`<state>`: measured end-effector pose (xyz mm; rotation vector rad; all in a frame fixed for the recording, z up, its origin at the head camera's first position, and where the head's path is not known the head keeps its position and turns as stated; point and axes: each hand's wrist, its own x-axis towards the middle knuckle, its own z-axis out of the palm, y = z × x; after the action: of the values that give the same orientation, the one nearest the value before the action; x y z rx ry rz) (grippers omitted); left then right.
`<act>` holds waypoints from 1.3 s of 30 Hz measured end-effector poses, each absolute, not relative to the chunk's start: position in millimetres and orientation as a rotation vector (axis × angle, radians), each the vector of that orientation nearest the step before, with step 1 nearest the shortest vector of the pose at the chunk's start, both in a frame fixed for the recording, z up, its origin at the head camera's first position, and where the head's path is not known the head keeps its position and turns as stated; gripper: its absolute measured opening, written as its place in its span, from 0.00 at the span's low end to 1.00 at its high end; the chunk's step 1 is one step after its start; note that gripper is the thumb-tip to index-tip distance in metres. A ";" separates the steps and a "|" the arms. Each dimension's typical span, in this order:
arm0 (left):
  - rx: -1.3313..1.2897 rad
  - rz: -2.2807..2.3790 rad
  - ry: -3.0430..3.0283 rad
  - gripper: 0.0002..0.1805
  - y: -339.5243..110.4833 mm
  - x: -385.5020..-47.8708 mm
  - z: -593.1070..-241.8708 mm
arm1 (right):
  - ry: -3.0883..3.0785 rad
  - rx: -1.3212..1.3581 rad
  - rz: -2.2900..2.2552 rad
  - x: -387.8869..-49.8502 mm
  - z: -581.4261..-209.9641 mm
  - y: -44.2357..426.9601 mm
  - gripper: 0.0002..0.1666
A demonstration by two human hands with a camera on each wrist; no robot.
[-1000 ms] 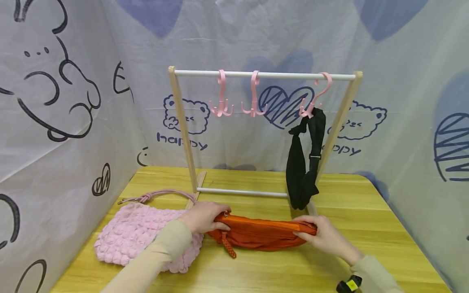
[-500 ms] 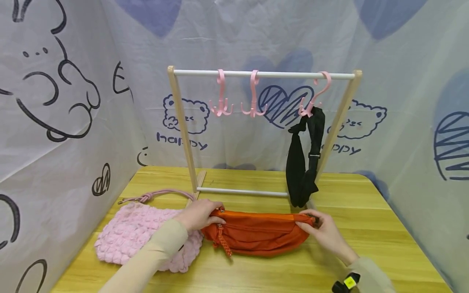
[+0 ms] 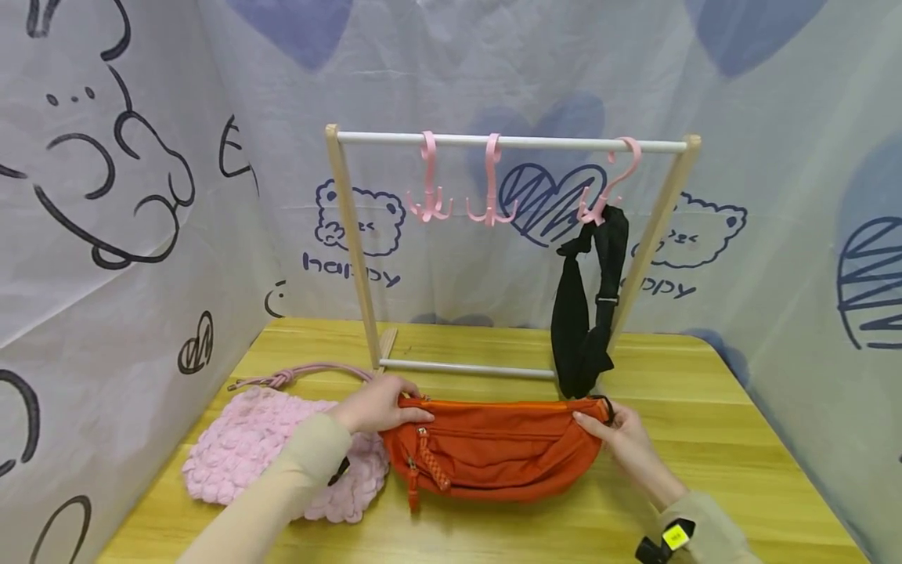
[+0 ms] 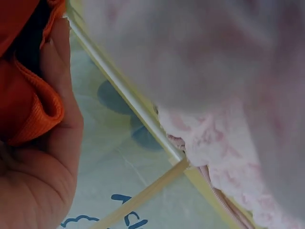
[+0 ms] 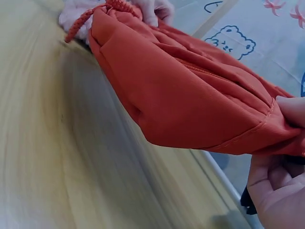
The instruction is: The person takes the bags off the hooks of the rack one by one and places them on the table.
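Both hands hold an orange waist bag (image 3: 500, 450) by its upper ends, front side facing me, just above the table. The left hand (image 3: 377, 407) pinches its left corner, thumb in front; braided zipper pulls (image 3: 431, 462) dangle beside it. At the right corner the right hand (image 3: 627, 439) grips the fabric, thumb on the front and fingers behind. In the right wrist view the bag (image 5: 190, 95) hangs clear of the wooden surface. A pink puffy bag (image 3: 261, 446) lies under the left forearm, partly covered by it.
Behind the hands stands a rack with a white rail (image 3: 535, 142) and wooden posts. Pink hooks (image 3: 491, 184) hang from it. A black bag (image 3: 581, 313) hangs on the right hook. The pink bag's strap (image 3: 303, 372) reaches the rack's left foot. Printed cloth surrounds the table (image 3: 705, 439).
The orange bag has been turned from nearly edge-on to show its whole front, its top edge rising slightly. The left hand has shifted a little left. Both hands kept their hold.
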<state>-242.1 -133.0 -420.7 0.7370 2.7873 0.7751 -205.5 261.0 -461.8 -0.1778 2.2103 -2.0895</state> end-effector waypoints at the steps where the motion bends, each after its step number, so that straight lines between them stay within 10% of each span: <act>1: 0.725 0.804 2.772 0.19 -133.5 -242.1 -420.7 | 2.150 -0.141 -2.106 -205.1 -461.8 260.9 0.02; 18: 0.543 0.757 2.685 0.06 -133.3 -243.0 -427.6 | 1.927 0.159 -1.991 -207.0 -482.7 255.6 0.05; 25: 0.446 0.634 2.686 0.08 -131.1 -242.0 -435.7 | 2.349 0.134 -1.736 -208.3 -490.7 245.4 0.23; 39: 0.505 0.544 2.845 0.18 -128.4 -235.7 -431.4 | 2.983 -0.121 -1.177 -201.1 -489.2 244.9 0.24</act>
<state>-235.7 -128.4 -431.4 0.5047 2.8450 0.5442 -201.1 244.9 -489.2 -0.1212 2.9828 -1.1774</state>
